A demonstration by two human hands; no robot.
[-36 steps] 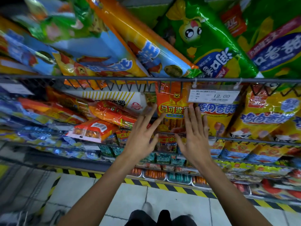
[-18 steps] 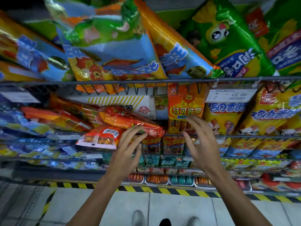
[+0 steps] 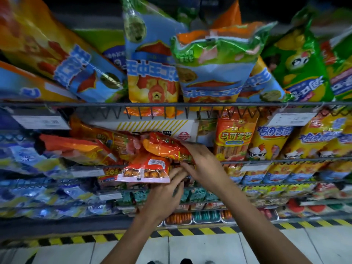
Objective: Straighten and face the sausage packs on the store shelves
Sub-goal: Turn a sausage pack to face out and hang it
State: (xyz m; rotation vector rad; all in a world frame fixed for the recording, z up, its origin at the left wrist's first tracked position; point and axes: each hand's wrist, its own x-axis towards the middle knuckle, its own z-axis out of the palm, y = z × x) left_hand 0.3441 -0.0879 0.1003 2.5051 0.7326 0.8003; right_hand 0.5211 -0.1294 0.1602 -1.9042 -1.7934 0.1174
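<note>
L hand: has come in from open air w/ spread fingers; fingers now curl under the right end of the lower red pack. Grip looks clenched on that pack's edge, thumb side hidden.
R hand: 0.5 s ago it hung open by the upright orange pack; now shifted left, fingers wrapped over the near end of the top red pack. Grasping it, not just touching, as far as I can tell.
Top red pack: lies crosswise on the heap, tilted, label facing up/left, not fwd. On mid shelf, just below the white carton.
Lower red pack: barcode side out, sticking past the wire shelf edge, resting under the top one, touching it.
Heap to left: more orange/red packs slumped sideways, untouched.
Upper shelf: big blue-yellow bags leaning; price tag blurred.
Meaning: reach phase over, contact made on both loose packs. Nothing straightened yet.
Next, my guess: lift the top pack clear first, stand it face-out beside the upright orange pack, then flip the lower one so the barcode goes back.
Risk: slick film; the heap may slide off the edge when I pull.
</note>
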